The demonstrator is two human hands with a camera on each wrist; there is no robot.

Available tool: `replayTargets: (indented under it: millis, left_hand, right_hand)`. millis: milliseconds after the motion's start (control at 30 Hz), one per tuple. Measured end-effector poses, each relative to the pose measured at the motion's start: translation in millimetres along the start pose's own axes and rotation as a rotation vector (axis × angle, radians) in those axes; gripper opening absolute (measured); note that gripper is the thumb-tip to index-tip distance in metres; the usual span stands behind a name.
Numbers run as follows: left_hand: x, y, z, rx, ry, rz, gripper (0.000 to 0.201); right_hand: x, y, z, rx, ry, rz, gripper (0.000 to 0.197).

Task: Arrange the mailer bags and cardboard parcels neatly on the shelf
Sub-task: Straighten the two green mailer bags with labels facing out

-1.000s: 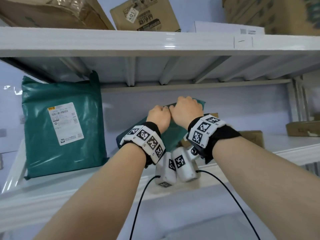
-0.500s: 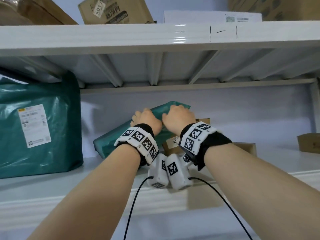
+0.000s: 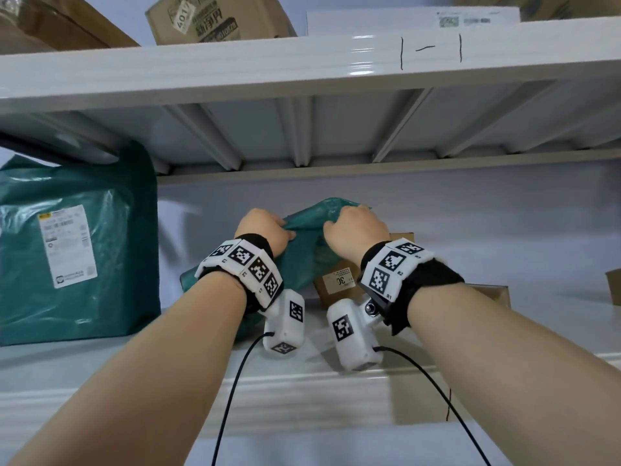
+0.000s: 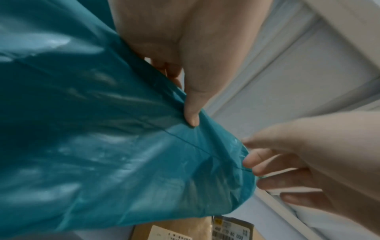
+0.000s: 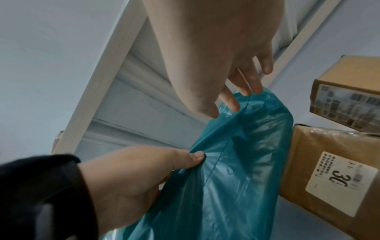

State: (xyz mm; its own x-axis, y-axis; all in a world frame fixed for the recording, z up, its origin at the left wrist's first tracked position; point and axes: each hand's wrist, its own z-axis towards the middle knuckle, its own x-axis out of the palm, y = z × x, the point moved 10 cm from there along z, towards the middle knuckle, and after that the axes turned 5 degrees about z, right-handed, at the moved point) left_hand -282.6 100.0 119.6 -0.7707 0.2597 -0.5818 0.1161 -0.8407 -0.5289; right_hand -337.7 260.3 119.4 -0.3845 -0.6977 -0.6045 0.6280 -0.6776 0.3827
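Note:
A small teal mailer bag [image 3: 304, 260] stands tilted on the middle shelf [image 3: 302, 381], leaning against a cardboard parcel [image 3: 337, 284] with a "30" label. My left hand [image 3: 282, 232] pinches the bag's upper left edge, thumb in front. My right hand [image 3: 332, 227] grips the upper right corner. In the left wrist view the left hand [image 4: 185, 97] pinches the teal bag [image 4: 98, 146]. In the right wrist view the right hand [image 5: 226, 105] curls over the top of the bag [image 5: 236, 170], beside the parcel [image 5: 329, 162]. A large teal mailer bag [image 3: 77, 243] stands upright at the left.
A smaller box [image 5: 349, 91] sits on top of the labelled parcel. Another cardboard box [image 3: 494, 292] lies behind my right wrist, and one more box [image 3: 614, 285] is at the far right. The upper shelf [image 3: 302, 68], low overhead, carries several boxes.
My hands, side by side a second ago, have spread apart along the small bag's top edge. The bag has tipped, with its lower end out to the left.

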Motion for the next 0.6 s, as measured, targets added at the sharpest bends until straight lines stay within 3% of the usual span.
replayTargets:
  millis: [367, 600]
  left_hand:
    - [-46, 32, 10, 0.015, -0.196, -0.266, 0.024]
    - [-95, 88, 29, -0.123, -0.360, -0.618, 0.028]
  right_hand:
    - [6, 8, 3, 0.042, -0.072, 0.077, 0.038]
    - [29, 42, 7, 0.034, -0.085, 0.177, 0.037]
